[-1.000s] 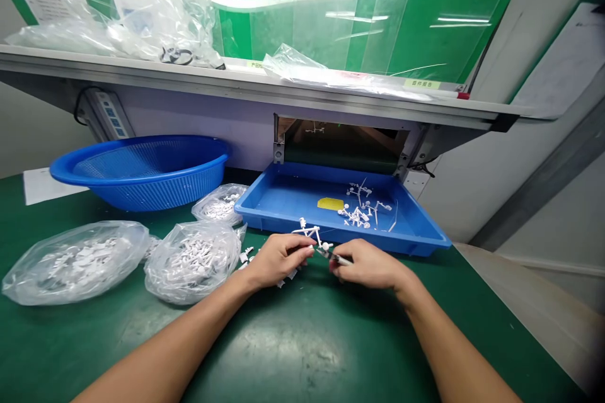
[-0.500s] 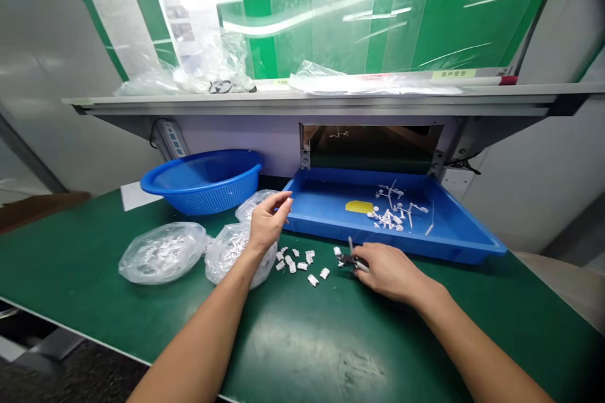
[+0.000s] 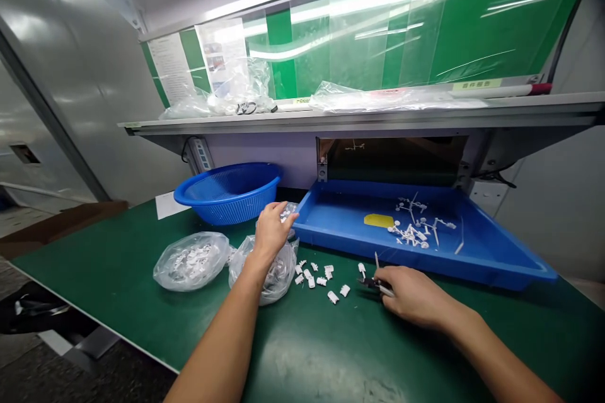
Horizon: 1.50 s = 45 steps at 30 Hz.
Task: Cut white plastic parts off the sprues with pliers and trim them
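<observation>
My left hand (image 3: pixel 273 233) is over the rear plastic bag (image 3: pixel 289 209) of small white parts, thumb and forefinger apart, with nothing visible between them. Below its wrist lies another clear bag (image 3: pixel 278 277), partly hidden by my forearm. My right hand (image 3: pixel 401 293) grips a pair of cutting nippers (image 3: pixel 371 284), jaws pointing left, low over the table. A thin white stick (image 3: pixel 377 259) rises beside its fingers. Just off the nipper jaws is a small white plastic part (image 3: pixel 362 269). Several similar white parts (image 3: pixel 321 281) lie loose between my hands.
A blue tray (image 3: pixel 340 242) holds white plastic sprues (image 3: pixel 411 234) and a yellow card (image 3: pixel 378 220). To the left are a blue basket (image 3: pixel 231 204) and a filled plastic bag (image 3: pixel 191 261). A shelf (image 3: pixel 302 119) overhangs the green table (image 3: pixel 302 352).
The view has swung left, shifting everything rightward. My left hand has moved from beside the tray's corner to over the rear bag, its fingertips parting. My right hand still holds the nippers, slightly farther from the white part.
</observation>
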{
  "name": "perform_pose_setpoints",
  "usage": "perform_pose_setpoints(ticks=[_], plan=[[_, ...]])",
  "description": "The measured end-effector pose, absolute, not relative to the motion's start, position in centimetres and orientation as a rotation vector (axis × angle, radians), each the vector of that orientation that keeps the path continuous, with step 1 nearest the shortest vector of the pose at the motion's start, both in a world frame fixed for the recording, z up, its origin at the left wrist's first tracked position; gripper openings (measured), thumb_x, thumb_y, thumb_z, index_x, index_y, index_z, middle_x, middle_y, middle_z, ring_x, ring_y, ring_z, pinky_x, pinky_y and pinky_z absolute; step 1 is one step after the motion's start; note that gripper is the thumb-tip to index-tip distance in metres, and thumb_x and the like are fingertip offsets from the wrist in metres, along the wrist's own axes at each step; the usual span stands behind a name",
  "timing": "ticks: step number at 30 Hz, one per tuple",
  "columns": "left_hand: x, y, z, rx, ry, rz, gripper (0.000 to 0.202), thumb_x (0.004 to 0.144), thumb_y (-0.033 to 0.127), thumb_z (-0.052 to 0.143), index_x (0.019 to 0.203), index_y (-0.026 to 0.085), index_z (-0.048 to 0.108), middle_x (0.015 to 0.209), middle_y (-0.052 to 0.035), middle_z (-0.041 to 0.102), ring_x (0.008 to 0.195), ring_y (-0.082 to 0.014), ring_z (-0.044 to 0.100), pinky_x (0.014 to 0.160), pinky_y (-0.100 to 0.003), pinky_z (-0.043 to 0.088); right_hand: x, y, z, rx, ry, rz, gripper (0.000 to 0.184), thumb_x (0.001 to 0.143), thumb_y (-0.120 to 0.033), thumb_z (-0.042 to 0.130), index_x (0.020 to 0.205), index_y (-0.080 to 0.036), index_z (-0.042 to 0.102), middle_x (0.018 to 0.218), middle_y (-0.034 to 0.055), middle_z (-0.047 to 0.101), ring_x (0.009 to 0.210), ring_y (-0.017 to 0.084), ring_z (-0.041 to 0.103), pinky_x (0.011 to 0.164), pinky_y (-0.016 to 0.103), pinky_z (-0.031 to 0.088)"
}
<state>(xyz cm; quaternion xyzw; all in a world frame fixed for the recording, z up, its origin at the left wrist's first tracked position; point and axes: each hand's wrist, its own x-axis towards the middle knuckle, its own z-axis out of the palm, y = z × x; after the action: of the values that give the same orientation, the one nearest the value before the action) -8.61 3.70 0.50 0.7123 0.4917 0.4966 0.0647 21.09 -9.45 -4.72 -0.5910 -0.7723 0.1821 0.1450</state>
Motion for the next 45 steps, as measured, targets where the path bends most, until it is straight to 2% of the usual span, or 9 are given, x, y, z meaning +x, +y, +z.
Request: perform_pose_setpoints(ticks=[4,8,11,17,24,28,33,37,45], plan=[[-7.9,3.2,0.3,2.194,1.429,1.562,0.030,0.090,0.035,0.058,0.114,0.018,0.068,0.118,-0.0119,0.062,0.112,-0.0265,0.056,0.102,-0.038,0.040,20.4,-9.0,-3.4,-1.559,-1.877,0.778,0.013,0.077,-0.021,0.056,0.084,-0.021,0.067,0.080,0.0016,0.068,0.073,0.020,0.061,0.065,0.028,0.041],[-3.3,-0.7,-1.0,2.539,0.978,1.232,0.024,0.093,0.038,0.055,0.087,0.020,0.070,0.081,-0.0049,0.068,0.073,-0.0171,0.062,0.075,-0.027,0.047,20.1,-8.8,-2.6,-1.146,-1.323,1.225,0.043,0.078,-0.029,0.061,0.120,-0.020,0.062,0.121,0.0087,0.066,0.105,0.026,0.063,0.087,0.035,0.048],[-0.3,-3.0,-2.3,2.624,0.814,1.042,0.025,0.089,0.044,0.062,0.089,0.020,0.068,0.079,-0.0038,0.069,0.068,-0.0160,0.062,0.068,-0.026,0.045,19.9,-8.9,-2.7,-0.953,-1.116,1.381,0.056,0.074,-0.023,0.061,0.129,-0.023,0.057,0.136,0.0090,0.057,0.117,0.027,0.060,0.095,0.038,0.047],[0.8,-3.1,-3.5,2.628,0.890,0.958,0.025,0.096,0.036,0.052,0.111,0.020,0.065,0.095,-0.0066,0.069,0.082,-0.0182,0.066,0.074,-0.026,0.047,18.7,-8.9,-3.3,-0.977,-1.159,1.363,0.063,0.072,-0.015,0.057,0.134,-0.022,0.054,0.135,0.0076,0.058,0.126,0.027,0.053,0.095,0.037,0.048],[0.2,-2.0,-3.4,2.057,0.910,1.117,0.020,0.091,0.034,0.059,0.102,0.022,0.071,0.094,-0.0060,0.069,0.083,-0.0187,0.064,0.075,-0.026,0.051,17.3,-9.8,-2.6,-1.144,-1.411,1.052,0.073,0.074,-0.015,0.053,0.145,-0.025,0.039,0.139,0.0094,0.053,0.111,0.024,0.062,0.090,0.037,0.053],[0.2,-0.7,-3.3,1.303,0.887,1.175,0.032,0.078,0.042,0.073,0.096,0.016,0.068,0.078,-0.0034,0.065,0.059,-0.0126,0.058,0.049,-0.022,0.048,16.5,-11.0,-2.4,-0.987,-1.925,0.503,0.057,0.074,-0.012,0.054,0.129,-0.024,0.055,0.135,0.0083,0.055,0.117,0.023,0.057,0.099,0.037,0.046],[-0.4,0.2,-2.8,1.043,0.779,1.194,0.037,0.074,0.041,0.075,0.094,0.015,0.060,0.077,0.0004,0.060,0.055,-0.0042,0.049,0.045,-0.013,0.038,17.3,-10.3,-4.2,-1.172,-2.247,0.242,0.032,0.066,-0.010,0.056,0.095,-0.021,0.062,0.102,0.0046,0.065,0.097,0.021,0.058,0.089,0.034,0.044],[-0.4,-0.4,-2.5,0.976,0.691,1.088,0.038,0.070,0.036,0.081,0.091,0.014,0.057,0.075,0.0018,0.058,0.051,-0.0016,0.043,0.040,-0.011,0.030,19.1,-8.8,-5.2,-1.525,-2.019,0.154,0.023,0.075,-0.014,0.051,0.096,-0.019,0.058,0.092,0.0054,0.062,0.085,0.021,0.055,0.080,0.034,0.042],[1.5,-2.6,-3.5,0.994,0.637,0.867,0.036,0.076,0.037,0.080,0.090,0.011,0.060,0.073,0.0000,0.058,0.048,-0.0011,0.042,0.039,-0.010,0.030,19.7,-8.7,-4.8,-1.546,-1.948,0.148,0.022,0.075,-0.013,0.052,0.095,-0.021,0.056,0.091,0.0026,0.060,0.084,0.019,0.054,0.077,0.028,0.041]])
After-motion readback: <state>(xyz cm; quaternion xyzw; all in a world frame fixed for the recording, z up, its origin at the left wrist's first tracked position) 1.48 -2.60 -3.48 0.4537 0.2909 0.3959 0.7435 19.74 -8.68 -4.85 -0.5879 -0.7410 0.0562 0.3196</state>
